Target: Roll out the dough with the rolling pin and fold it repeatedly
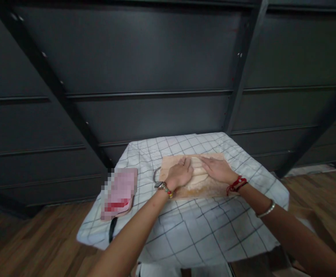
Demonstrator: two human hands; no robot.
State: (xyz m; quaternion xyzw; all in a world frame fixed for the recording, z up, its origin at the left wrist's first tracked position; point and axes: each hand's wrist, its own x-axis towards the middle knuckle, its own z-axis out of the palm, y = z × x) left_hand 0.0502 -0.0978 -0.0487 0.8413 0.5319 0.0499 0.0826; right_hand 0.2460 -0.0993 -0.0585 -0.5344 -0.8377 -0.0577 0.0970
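Observation:
A wooden board [168,161] lies on the cloth-covered table, dusted with what looks like flour over its near part. On it is a pale, flat piece of dough [198,171]. My left hand [181,173] rests palm down at the dough's left side, its fingers lying loosely over it. From the right, my right hand [218,168] lies flat with fingers stretched along the dough's other edge. The undersides of both hands are hidden. A watch and a beaded bracelet are on my left wrist, red string bands on my right.
A checked white cloth [191,227] covers the small table. At its left lies a pink flat object [124,184], partly pixelated. A grey curved loop [154,175] shows at the board's left edge. Dark metal panels [147,54] stand behind, and an open box is at lower right.

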